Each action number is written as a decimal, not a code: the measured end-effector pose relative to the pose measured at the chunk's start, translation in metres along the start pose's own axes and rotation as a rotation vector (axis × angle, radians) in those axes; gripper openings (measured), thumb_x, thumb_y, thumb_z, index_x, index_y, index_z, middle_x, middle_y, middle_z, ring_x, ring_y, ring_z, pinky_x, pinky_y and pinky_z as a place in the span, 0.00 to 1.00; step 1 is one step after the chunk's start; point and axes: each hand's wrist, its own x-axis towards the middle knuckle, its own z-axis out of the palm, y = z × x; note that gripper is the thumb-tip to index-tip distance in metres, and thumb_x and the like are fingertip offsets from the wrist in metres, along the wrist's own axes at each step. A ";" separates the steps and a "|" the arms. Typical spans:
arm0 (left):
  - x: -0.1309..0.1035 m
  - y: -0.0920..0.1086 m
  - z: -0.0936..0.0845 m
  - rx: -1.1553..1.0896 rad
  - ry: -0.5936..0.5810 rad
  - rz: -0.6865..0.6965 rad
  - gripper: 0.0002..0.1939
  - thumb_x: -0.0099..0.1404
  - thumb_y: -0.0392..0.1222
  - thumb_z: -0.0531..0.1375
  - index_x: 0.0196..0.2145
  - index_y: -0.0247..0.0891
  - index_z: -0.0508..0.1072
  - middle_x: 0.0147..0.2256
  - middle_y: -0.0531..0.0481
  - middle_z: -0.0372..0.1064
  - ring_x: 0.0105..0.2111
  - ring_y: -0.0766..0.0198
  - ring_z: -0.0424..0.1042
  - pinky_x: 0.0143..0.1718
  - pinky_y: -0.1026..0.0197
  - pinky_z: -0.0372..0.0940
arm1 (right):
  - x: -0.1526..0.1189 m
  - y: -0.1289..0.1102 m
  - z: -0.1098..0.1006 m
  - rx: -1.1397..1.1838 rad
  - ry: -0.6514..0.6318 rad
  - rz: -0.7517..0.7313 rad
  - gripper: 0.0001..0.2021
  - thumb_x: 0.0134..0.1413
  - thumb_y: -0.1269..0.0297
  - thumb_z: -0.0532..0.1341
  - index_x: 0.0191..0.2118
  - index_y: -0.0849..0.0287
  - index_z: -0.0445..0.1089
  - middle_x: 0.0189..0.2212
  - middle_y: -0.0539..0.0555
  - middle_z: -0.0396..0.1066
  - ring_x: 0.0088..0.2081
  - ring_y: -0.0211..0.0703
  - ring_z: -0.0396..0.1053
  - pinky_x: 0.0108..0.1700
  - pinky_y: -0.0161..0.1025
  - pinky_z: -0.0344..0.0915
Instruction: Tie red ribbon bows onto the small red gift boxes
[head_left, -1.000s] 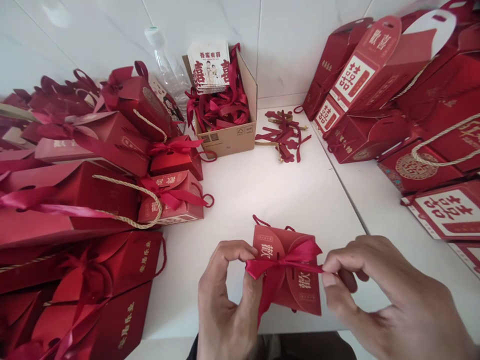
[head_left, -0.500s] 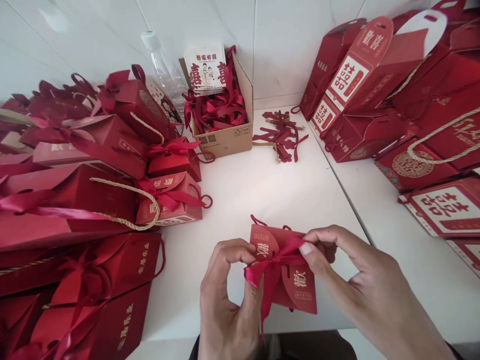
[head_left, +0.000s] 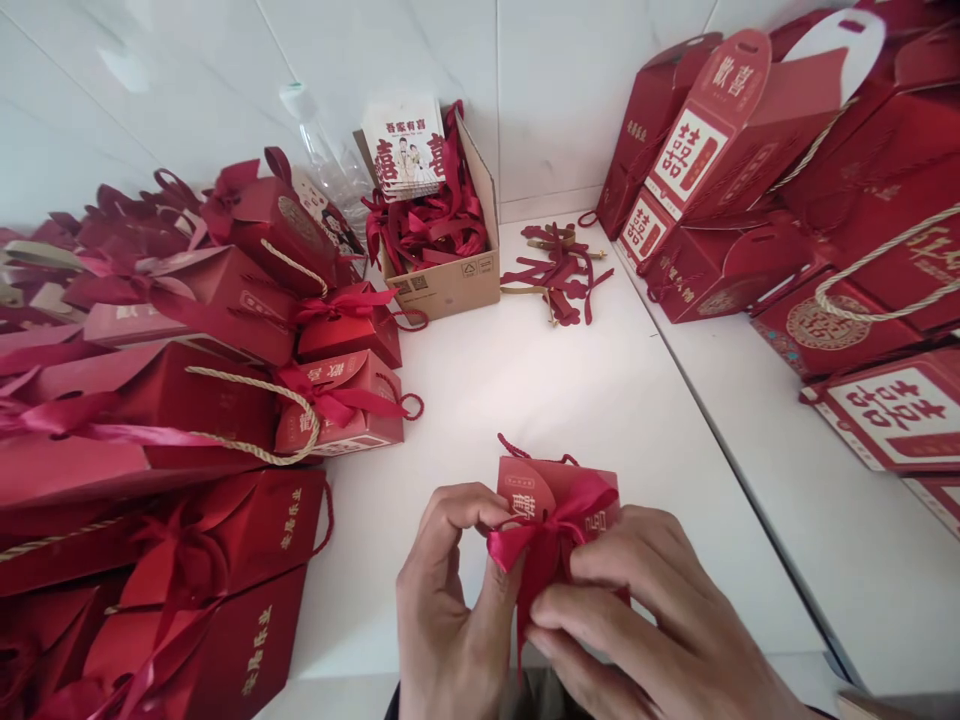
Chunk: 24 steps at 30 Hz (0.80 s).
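Box (head_left: 553, 476) is lying on worktop (head_left: 555, 390) at 5 o'clock. Left hand (head_left: 454, 600) is pinching the ribbon (head_left: 510, 546); right hand (head_left: 656, 620) is touching it, pinch unclear. Carton (head_left: 454, 292) is standing at 11 o'clock.

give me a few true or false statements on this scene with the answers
1. The left hand pinches a loop of the ribbon bow. True.
2. The right hand is inside the cardboard box. False: it is at the bow's hanging tails.
3. The small red gift box is under the bow. True.
4. The clear plastic bottle is right of the cardboard box. False: it is to its left.
5. Loose dark red strips lie on the white table, right of the cardboard box. True.
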 end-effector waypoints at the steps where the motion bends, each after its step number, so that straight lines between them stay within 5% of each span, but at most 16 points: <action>1: 0.000 0.000 0.000 -0.016 0.003 -0.010 0.03 0.72 0.39 0.64 0.40 0.46 0.74 0.40 0.53 0.71 0.40 0.65 0.73 0.42 0.66 0.69 | -0.001 0.000 0.001 0.002 -0.013 0.000 0.06 0.68 0.71 0.63 0.43 0.52 0.76 0.35 0.51 0.77 0.36 0.44 0.74 0.46 0.45 0.72; 17: 0.001 0.002 -0.002 -0.234 -0.004 -0.162 0.05 0.69 0.42 0.68 0.34 0.43 0.77 0.41 0.52 0.72 0.42 0.64 0.75 0.46 0.65 0.70 | -0.004 0.002 0.010 -0.049 0.108 -0.028 0.08 0.63 0.76 0.65 0.42 0.55 0.77 0.34 0.50 0.76 0.36 0.41 0.73 0.47 0.44 0.66; 24: 0.001 0.005 -0.003 -0.196 0.021 -0.181 0.05 0.68 0.43 0.68 0.34 0.41 0.78 0.41 0.49 0.73 0.42 0.62 0.74 0.43 0.66 0.70 | -0.012 -0.011 0.004 0.047 0.142 0.053 0.10 0.60 0.78 0.63 0.34 0.55 0.71 0.29 0.50 0.71 0.31 0.42 0.70 0.39 0.42 0.69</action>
